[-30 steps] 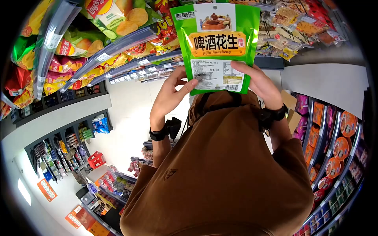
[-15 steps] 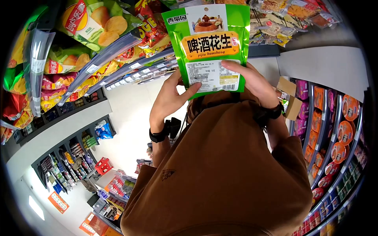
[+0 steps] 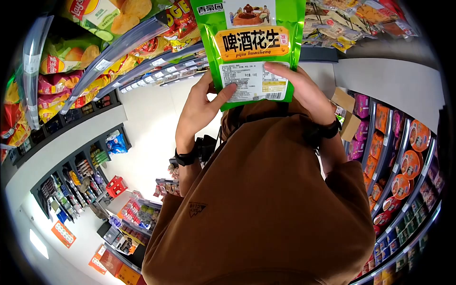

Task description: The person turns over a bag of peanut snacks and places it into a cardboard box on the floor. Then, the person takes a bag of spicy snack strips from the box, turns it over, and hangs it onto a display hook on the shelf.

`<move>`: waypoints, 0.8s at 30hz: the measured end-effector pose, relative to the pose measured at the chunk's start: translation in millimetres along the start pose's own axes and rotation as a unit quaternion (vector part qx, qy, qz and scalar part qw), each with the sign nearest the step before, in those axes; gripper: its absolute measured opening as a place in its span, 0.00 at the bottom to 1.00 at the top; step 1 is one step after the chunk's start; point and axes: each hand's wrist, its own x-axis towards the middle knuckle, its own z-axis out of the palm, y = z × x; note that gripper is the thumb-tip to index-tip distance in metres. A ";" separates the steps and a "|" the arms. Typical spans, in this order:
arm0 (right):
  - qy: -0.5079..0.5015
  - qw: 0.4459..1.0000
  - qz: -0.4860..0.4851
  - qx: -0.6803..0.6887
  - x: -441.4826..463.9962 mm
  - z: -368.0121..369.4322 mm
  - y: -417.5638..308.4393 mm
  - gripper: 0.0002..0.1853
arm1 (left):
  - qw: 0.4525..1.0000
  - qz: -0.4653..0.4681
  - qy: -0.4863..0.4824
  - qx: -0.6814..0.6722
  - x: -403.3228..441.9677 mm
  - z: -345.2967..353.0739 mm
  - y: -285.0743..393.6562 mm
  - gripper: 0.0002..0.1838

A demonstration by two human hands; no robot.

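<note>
A green bag (image 3: 249,42) with Chinese lettering and a white label hangs upright between both hands at the top centre. My left hand (image 3: 197,107) is closed on its lower left edge, the thumb on the front near the label's corner and the other fingers partly hidden behind. On the right side, my right hand (image 3: 308,90) grips the bag, its thumb lying across the label's upper part. The bag's front faces the camera, and its top edge is cut off by the frame.
Chip bags (image 3: 71,57) fill shelves at the upper left. Packaged snacks (image 3: 332,26) hang at the upper right. An open cardboard box (image 3: 350,126) stands beside shelves of orange tubs (image 3: 411,164) on the right. A red basket (image 3: 116,186) is at the lower left.
The bag and both hands have shifted slightly up and left in view. The left thumb has slid a little over the label's lower left part. Both hands still hold the bag.
</note>
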 end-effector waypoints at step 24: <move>-0.035 0.995 -0.008 -0.093 15.3 8.1 -14.0 0.29 | 0.995 -0.050 0.028 -0.088 3.9 -12.9 -8.7 0.18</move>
